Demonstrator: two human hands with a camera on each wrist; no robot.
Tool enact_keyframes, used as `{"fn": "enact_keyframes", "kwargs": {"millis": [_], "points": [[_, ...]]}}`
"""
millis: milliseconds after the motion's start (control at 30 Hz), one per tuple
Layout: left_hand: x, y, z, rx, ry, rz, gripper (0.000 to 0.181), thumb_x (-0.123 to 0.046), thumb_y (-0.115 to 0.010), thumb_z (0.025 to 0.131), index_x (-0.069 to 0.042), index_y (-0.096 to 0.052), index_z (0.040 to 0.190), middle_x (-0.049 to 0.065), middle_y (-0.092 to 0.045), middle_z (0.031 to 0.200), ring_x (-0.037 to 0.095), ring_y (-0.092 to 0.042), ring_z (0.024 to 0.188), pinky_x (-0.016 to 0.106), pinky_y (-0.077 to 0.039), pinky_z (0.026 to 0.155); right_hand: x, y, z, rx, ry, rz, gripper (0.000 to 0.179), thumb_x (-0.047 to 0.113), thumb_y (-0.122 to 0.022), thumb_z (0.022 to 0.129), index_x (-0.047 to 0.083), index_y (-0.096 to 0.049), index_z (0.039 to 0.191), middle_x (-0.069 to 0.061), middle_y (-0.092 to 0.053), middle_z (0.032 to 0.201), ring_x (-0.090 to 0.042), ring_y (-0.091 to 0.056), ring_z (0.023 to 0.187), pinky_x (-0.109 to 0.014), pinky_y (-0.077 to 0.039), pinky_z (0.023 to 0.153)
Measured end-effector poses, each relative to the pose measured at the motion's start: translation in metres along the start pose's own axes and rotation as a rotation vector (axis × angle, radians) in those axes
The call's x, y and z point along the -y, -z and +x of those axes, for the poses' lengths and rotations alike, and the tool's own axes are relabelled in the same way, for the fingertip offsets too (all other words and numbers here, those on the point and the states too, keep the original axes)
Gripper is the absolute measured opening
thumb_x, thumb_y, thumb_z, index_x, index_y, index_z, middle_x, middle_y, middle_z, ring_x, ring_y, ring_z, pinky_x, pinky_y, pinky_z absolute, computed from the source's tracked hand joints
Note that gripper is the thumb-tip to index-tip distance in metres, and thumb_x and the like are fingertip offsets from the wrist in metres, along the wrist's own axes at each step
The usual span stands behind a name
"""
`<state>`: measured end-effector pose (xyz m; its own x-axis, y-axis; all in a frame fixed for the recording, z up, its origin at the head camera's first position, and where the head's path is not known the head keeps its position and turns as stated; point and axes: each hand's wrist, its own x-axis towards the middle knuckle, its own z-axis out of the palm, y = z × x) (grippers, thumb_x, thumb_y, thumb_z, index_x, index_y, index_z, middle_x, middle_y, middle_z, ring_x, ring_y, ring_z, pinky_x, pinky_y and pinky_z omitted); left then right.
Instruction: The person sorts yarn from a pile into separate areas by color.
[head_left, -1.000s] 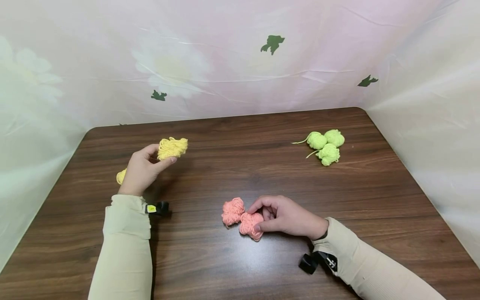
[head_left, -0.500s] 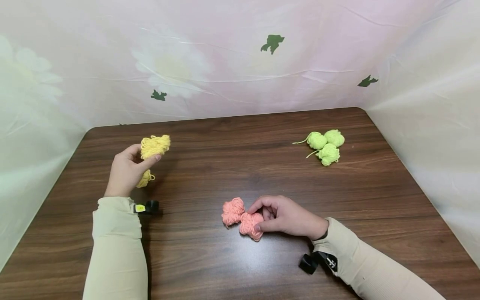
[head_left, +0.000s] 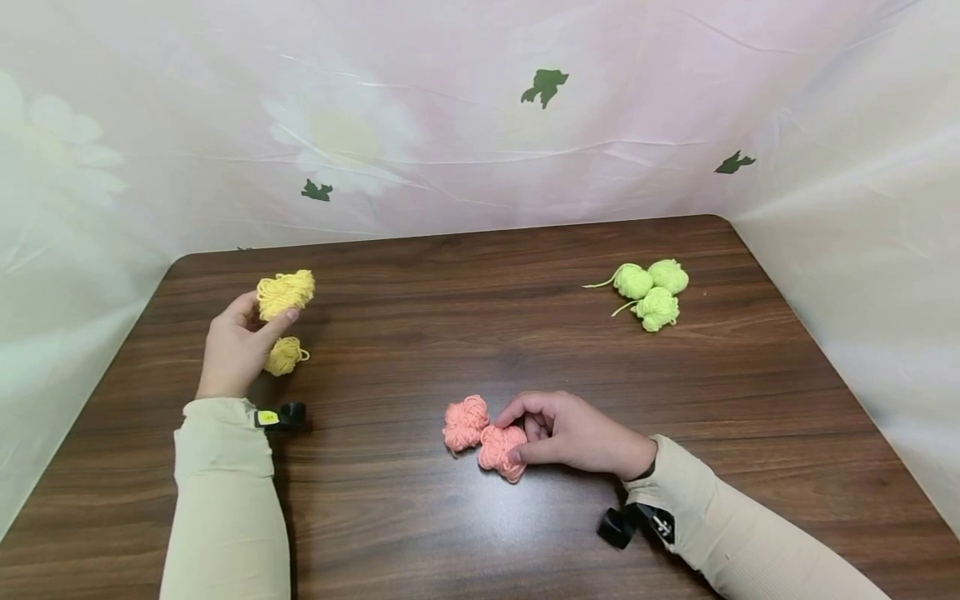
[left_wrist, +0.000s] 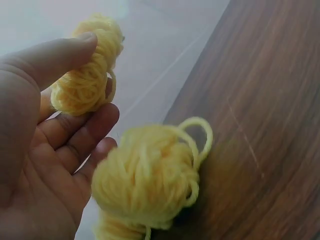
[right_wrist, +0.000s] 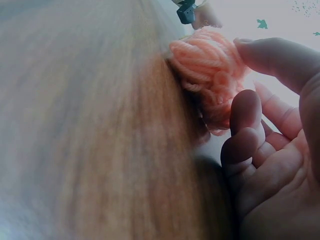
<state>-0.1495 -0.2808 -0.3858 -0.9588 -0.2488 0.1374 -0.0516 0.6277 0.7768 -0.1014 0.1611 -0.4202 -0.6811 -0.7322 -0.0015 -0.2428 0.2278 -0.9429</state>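
Observation:
My left hand (head_left: 234, 350) pinches a yellow yarn ball (head_left: 286, 294) between thumb and fingers, held above the table at the left. Just below it, a second yellow yarn ball (head_left: 284, 356) lies on the wood, partly behind the hand. The left wrist view also catches the edge of a third yellow yarn ball (left_wrist: 120, 230), hidden by the hand in the head view. Near the front middle, my right hand (head_left: 573, 433) holds a coral-pink yarn ball (head_left: 501, 450) at the table with thumb and index finger. Another pink yarn ball (head_left: 466, 422) touches its left side.
Three lime-green yarn balls (head_left: 657, 308) sit clustered at the back right, with loose ends trailing left. The dark wooden table (head_left: 420, 333) is bordered at the back and sides by a pale floral cloth (head_left: 450, 125). A black camera is strapped to each wrist.
My left hand has moved left with its yellow yarn ball, uncovering one yellow ball on the table and covering another. The right hand and pink yarn balls have stayed put.

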Motion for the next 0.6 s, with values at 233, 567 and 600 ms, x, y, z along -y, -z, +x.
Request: {"fn": "enact_keyframes", "kwargs": {"millis": [233,567,600], "points": [[0.013,0.003,0.003,-0.042,0.057,-0.073,0.057,-0.036,-0.072,0.093,-0.009,-0.047,0.137,0.007,-0.066,0.128,-0.001,-0.059,0.087,0.013,-0.050,0.064,0.001,0.000,0.000,0.001,-0.005,0.006,0.030,0.011,-0.080,0.084,0.006,-0.070,0.112,0.005,-0.054,0.069,-0.005,-0.049,0.062,-0.020,-0.043,0.053],[0.018,0.005,0.001,-0.167,0.166,-0.121,0.041,-0.029,-0.079,0.088,-0.016,-0.061,0.123,-0.014,-0.065,0.109,0.001,-0.056,0.089,0.012,-0.048,0.060,0.002,0.000,0.000,0.002,-0.013,-0.003,0.031,0.012,-0.081,0.084,0.007,-0.070,0.112,0.005,-0.054,0.069,-0.005,-0.049,0.062,-0.020,-0.043,0.053],[0.019,0.006,0.001,-0.184,0.181,-0.125,0.043,-0.029,-0.079,0.088,-0.016,-0.062,0.124,-0.013,-0.066,0.110,0.001,-0.055,0.089,0.012,-0.047,0.059,0.002,0.000,0.000,0.002,-0.013,-0.004,0.031,0.013,-0.081,0.084,0.007,-0.070,0.112,0.005,-0.054,0.069,-0.005,-0.049,0.062,-0.020,-0.043,0.053]]}}
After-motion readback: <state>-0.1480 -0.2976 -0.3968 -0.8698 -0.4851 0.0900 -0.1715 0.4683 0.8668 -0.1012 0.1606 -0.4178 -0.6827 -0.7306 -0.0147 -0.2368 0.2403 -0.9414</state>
